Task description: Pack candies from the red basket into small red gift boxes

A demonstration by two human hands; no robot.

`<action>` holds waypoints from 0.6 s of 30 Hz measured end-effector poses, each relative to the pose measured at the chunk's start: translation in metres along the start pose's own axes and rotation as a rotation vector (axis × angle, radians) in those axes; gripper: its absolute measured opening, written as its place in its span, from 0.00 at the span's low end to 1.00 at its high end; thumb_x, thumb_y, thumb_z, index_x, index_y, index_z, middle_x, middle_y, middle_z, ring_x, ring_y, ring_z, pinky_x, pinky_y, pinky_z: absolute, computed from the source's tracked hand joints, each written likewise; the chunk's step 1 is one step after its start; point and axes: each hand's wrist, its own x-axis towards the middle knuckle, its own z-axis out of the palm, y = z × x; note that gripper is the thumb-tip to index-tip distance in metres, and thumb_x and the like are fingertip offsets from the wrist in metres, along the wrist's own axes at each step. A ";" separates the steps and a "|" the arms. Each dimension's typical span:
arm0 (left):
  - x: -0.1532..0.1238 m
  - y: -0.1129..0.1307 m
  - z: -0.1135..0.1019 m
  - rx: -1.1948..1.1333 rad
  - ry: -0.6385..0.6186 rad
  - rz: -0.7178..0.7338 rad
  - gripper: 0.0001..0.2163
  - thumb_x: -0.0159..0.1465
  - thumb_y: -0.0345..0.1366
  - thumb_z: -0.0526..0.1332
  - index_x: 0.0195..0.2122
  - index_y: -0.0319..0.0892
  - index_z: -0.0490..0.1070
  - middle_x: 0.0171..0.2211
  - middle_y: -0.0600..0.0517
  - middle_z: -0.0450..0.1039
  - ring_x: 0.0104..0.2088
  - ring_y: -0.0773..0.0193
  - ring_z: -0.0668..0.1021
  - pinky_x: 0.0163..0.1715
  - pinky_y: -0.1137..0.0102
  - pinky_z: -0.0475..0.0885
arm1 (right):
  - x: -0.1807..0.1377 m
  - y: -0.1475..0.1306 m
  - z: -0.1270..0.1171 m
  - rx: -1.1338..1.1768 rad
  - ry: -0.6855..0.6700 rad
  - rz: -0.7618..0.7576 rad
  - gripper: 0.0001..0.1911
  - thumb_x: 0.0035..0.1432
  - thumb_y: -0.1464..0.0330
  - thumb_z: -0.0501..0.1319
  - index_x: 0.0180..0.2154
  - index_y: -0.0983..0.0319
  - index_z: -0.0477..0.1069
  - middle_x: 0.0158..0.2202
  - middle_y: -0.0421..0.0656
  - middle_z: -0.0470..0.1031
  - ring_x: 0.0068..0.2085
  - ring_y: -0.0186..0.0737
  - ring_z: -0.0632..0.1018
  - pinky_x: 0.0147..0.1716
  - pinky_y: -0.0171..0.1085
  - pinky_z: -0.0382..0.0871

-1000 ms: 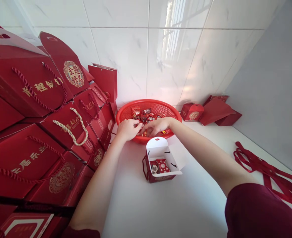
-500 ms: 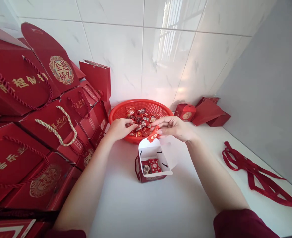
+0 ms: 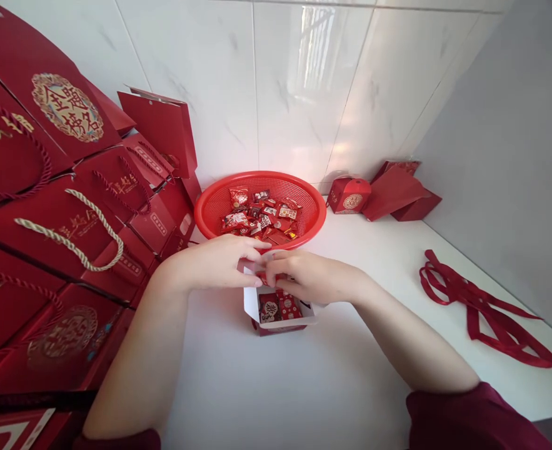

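A small gift box (image 3: 280,325), red outside and white inside, stands with its lid up on the white table. Two wrapped sweets, a dark red one (image 3: 270,308) and a red dotted one (image 3: 288,306), lie in it. Over the far part of the box, my right hand (image 3: 311,275) holds a red-wrapped candy (image 3: 263,277), mostly covered by the fingers. My left hand (image 3: 229,259) is right beside it at the box's left rim, fingertips drawn together; what they grip is hidden. Just behind both hands is a red plastic basket (image 3: 316,228) of wrapped sweets (image 3: 264,215).
Red gift bags and boxes (image 3: 69,212) are stacked along the left side. Against the tiled wall stand a small red box (image 3: 349,195) and folded red cartons (image 3: 397,194). Dark red ribbon (image 3: 482,312) lies loose on the right of the table (image 3: 276,394).
Both hands have come from the basket toward me, over the box. The right hand has brought the red candy down to it. The view has shifted slightly.
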 end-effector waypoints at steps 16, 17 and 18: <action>-0.002 -0.015 0.002 -0.069 0.111 -0.022 0.20 0.61 0.29 0.52 0.48 0.51 0.77 0.55 0.57 0.75 0.57 0.60 0.74 0.58 0.69 0.63 | -0.029 -0.013 -0.025 -0.358 -0.055 0.308 0.12 0.61 0.78 0.50 0.32 0.60 0.69 0.32 0.42 0.75 0.30 0.37 0.72 0.28 0.36 0.59; -0.003 -0.016 0.001 -0.064 0.132 -0.033 0.21 0.60 0.28 0.52 0.49 0.51 0.77 0.54 0.57 0.75 0.56 0.60 0.74 0.57 0.69 0.64 | -0.035 -0.009 -0.031 -0.363 -0.032 0.353 0.11 0.62 0.76 0.50 0.33 0.60 0.69 0.32 0.42 0.75 0.30 0.38 0.73 0.28 0.36 0.59; -0.003 -0.016 0.000 -0.062 0.161 -0.049 0.21 0.60 0.28 0.53 0.50 0.51 0.76 0.53 0.57 0.76 0.55 0.60 0.75 0.56 0.69 0.65 | -0.040 -0.004 -0.036 -0.370 -0.013 0.403 0.10 0.62 0.75 0.50 0.34 0.60 0.68 0.33 0.43 0.75 0.31 0.39 0.73 0.29 0.36 0.60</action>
